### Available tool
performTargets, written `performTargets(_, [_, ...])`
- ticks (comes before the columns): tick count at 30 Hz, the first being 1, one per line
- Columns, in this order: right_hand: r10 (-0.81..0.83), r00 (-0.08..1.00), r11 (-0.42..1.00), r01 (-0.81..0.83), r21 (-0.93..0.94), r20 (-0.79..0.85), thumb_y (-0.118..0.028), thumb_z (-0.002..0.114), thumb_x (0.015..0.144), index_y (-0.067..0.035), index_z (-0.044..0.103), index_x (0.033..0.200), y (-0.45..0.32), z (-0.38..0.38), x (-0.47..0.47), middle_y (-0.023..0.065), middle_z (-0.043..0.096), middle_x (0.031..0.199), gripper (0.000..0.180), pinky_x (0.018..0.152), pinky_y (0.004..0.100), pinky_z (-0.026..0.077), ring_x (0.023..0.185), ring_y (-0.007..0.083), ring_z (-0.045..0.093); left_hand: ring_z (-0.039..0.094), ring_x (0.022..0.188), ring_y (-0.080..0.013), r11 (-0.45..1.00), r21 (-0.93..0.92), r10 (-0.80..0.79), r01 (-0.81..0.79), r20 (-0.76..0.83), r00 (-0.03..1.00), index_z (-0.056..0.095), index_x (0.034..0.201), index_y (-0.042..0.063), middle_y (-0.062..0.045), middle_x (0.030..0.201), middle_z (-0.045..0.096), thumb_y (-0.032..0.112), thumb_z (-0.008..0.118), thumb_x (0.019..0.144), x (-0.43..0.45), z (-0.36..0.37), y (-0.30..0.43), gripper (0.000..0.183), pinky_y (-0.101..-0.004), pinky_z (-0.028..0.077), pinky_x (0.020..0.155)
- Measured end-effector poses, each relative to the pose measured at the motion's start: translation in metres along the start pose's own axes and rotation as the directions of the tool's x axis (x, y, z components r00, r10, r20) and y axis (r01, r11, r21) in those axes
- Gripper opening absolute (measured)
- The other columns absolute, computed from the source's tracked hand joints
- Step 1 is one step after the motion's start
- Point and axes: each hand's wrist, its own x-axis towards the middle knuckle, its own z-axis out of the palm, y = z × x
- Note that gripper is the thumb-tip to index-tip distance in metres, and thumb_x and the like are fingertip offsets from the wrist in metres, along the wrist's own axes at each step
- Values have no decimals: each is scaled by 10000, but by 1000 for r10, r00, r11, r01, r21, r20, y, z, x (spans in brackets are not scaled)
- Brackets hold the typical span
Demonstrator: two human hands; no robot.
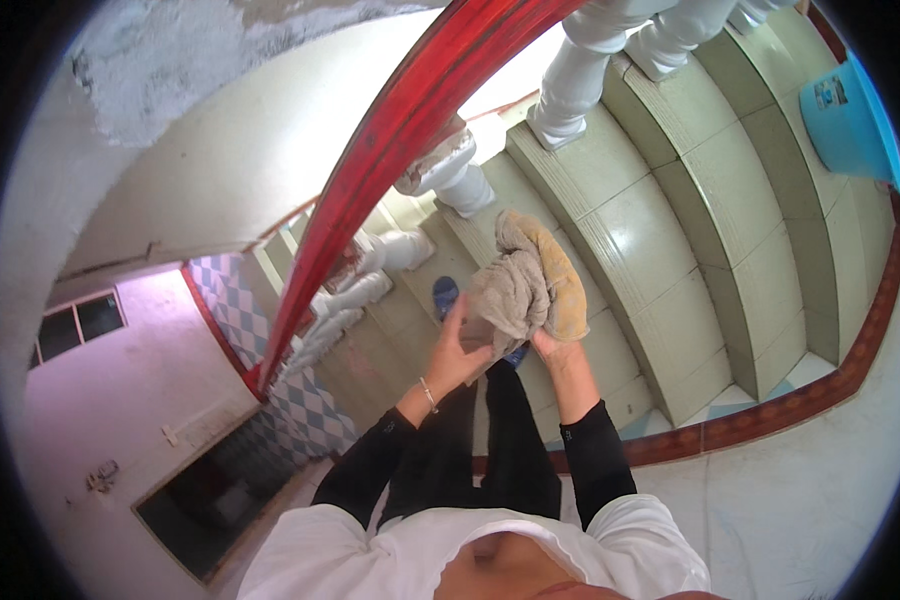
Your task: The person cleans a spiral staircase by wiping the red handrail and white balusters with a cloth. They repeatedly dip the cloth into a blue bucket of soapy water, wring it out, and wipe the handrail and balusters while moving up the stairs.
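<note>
A crumpled grey-brown cloth (pixel 511 292) with a yellowish patterned part (pixel 565 289) is bunched up in front of me, above the stair treads. My left hand (pixel 457 351) curves around the cloth's lower left side, thumb and fingers on it. On its wrist sits a light bangle. My right hand (pixel 556 346) grips the cloth from below on the right, its fingers mostly hidden under the yellowish part. Below the cloth, my feet in blue footwear (pixel 444 294) stand on the tiled stairs.
Curved tiled steps (pixel 645 225) climb to the right. A red handrail (pixel 390 142) on white balusters (pixel 570 86) runs along the left. A light blue plastic basin (pixel 844 124) stands on a higher step. Reddish tile trim (pixel 750 420) borders the wall.
</note>
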Motion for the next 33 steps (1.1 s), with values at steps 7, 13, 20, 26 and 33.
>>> performTargets(7, [85, 993, 992, -92, -86, -83, -281, 544, 937, -70, 432, 1358, 19, -65, -12, 78, 472, 1364, 484, 1045, 386, 402, 1233, 226, 469, 513, 1164, -176, 890, -276, -188, 363, 504, 843, 438, 1318, -19, -68, 1266, 541, 84, 669, 766, 11, 12, -43, 606, -306, 364, 1016])
performTargets(13, [96, 991, 812, -132, -569, -93, -383, 509, 950, -87, 364, 1398, -7, -66, 4, 77, 444, 1386, 556, 1039, 402, 408, 1256, 247, 452, 536, 801, -52, 810, -523, -246, 266, 109, 963, 645, 1024, -2, 25, 915, 619, 308, 594, 929, 24, 0, -29, 328, -233, 443, 738])
performTargets(20, [53, 973, 897, -145, -418, -224, -328, 570, 922, -28, 280, 1434, -38, -80, -10, 153, 411, 1408, 660, 1038, 459, 402, 1255, 308, 455, 579, 941, -77, 792, -581, -209, 187, 30, 978, 609, 1102, -23, -29, 1018, 640, 223, 616, 920, 37, -11, 5, 306, -250, 461, 845])
performTargets(26, [84, 989, -294, 145, -945, 125, -147, 779, 726, -145, 523, 1300, -41, -51, -28, 182, 545, 1195, 629, 925, 412, 445, 1093, 297, 546, 567, 1039, -167, 976, -174, -66, 133, 345, 936, 575, 1148, -9, -84, 1135, 589, 101, 748, 749, 34, -43, 22, 449, -328, 447, 883])
performTargets(33, [37, 925, -660, 306, -686, 378, -187, 715, 787, -68, 689, 882, -6, 22, -64, 137, 573, 755, 155, 597, 427, 474, 705, 337, 583, 553, 828, -287, 823, 522, 438, -224, -332, 835, 625, 955, 49, -98, 905, 549, 97, 745, 680, 54, -61, -19, 303, -372, 457, 717])
